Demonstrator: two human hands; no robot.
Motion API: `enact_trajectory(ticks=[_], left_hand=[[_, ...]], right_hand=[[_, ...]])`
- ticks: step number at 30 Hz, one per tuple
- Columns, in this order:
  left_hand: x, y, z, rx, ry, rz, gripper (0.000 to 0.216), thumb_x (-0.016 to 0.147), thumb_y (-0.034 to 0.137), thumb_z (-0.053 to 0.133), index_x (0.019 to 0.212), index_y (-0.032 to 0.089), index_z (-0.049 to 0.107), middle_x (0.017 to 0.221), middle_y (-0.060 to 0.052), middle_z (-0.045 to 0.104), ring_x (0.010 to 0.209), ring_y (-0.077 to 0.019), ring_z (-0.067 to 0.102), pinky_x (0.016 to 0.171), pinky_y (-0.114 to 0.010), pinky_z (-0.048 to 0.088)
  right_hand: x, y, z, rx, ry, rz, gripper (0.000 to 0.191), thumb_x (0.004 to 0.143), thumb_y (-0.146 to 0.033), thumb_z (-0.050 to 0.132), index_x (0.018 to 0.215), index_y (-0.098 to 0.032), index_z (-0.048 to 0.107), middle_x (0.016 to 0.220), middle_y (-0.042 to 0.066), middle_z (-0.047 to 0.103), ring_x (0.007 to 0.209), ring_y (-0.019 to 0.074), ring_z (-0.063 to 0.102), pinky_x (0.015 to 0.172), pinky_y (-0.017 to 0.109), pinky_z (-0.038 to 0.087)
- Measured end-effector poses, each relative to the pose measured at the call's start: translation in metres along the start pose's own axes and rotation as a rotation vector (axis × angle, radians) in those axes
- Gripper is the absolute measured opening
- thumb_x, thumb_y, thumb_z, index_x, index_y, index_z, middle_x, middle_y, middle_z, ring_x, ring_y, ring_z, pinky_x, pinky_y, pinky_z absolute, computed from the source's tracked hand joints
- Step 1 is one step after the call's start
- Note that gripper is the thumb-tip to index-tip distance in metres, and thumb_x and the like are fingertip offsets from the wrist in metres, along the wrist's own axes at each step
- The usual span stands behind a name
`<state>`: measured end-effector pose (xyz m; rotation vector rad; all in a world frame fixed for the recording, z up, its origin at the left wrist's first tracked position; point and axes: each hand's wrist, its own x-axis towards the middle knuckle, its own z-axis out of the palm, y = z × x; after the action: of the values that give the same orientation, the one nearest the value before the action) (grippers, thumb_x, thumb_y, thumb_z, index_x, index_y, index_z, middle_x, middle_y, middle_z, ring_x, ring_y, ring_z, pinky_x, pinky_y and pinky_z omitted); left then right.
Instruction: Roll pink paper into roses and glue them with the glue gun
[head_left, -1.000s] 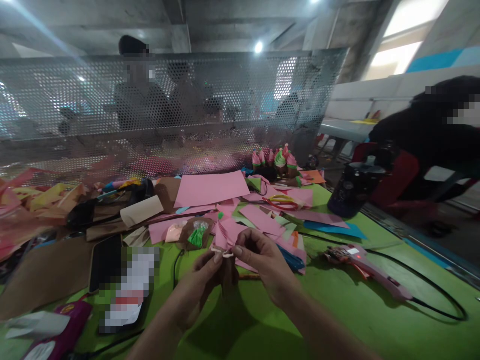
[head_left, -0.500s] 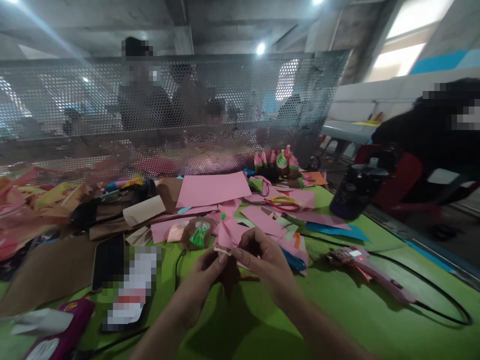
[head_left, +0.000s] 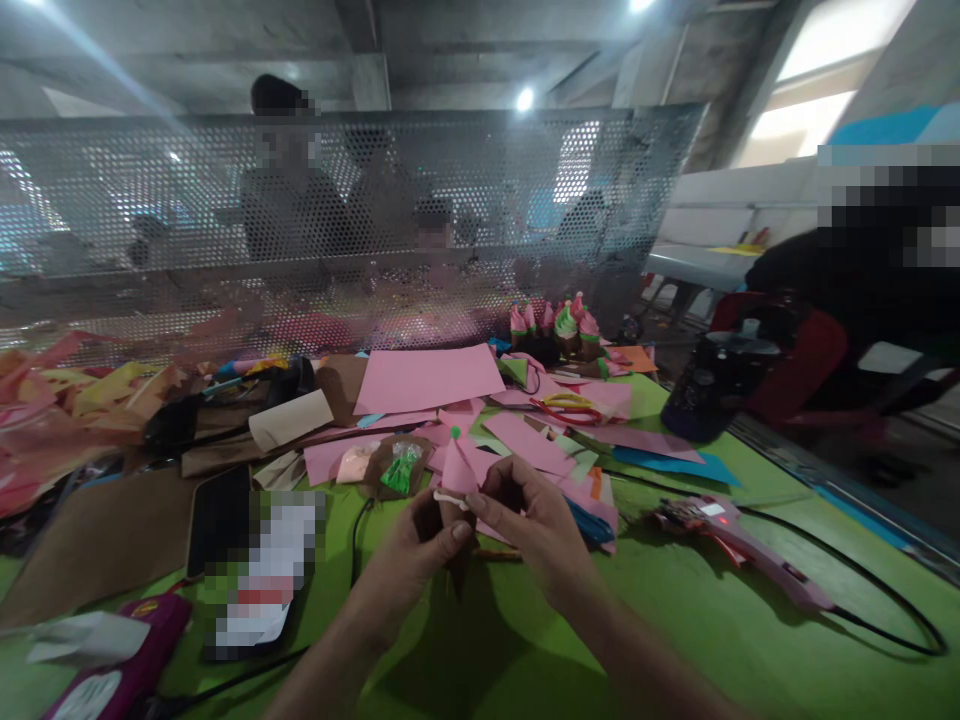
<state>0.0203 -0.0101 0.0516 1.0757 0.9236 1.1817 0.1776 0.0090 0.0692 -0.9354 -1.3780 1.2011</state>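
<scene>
Between my hands is a small felt ice cream cone, its point downward. Its pink felt top (head_left: 457, 465) rises to a green pompom (head_left: 455, 433), and a white strip (head_left: 448, 499) runs round the rim of the brown lower part. My left hand (head_left: 412, 550) is wrapped round the brown part, thumb in front. With thumb and fingertips, my right hand (head_left: 532, 520) pinches at the right end of the white strip and the pink felt's edge. The strip's far side is hidden. A pink glue gun (head_left: 772, 565) lies on the table to the right.
Several similar felt cones (head_left: 568, 325) stand at the back. Pink felt sheets (head_left: 431, 378), scissors (head_left: 566, 408) and a bag of green bits (head_left: 403, 470) lie ahead. A phone (head_left: 219, 522) is left, a dark bottle (head_left: 716, 385) right. Behind is a perforated metal screen (head_left: 480, 200).
My left thumb has slid down off the white strip onto the brown part. The pink top now stands more upright and shows more clearly; my right hand still pinches the edge.
</scene>
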Motion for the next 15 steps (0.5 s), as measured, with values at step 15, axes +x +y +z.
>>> enact_trajectory(ticks=[15], left_hand=[[0.0024, -0.0030, -0.0008, 0.076, 0.041, 0.049, 0.034, 0.067, 0.039, 0.083, 0.088, 0.016, 0.068, 0.078, -0.002, 0.070, 0.078, -0.0203, 0.062, 0.072, -0.028, 0.046]], right_hand=[[-0.0006, -0.0009, -0.0009, -0.160, 0.033, -0.048, 0.031, 0.081, -0.044, 0.073, 0.075, -0.021, 0.053, 0.068, -0.004, 0.048, 0.062, 0.0136, 0.045, 0.054, 0.025, 0.035]])
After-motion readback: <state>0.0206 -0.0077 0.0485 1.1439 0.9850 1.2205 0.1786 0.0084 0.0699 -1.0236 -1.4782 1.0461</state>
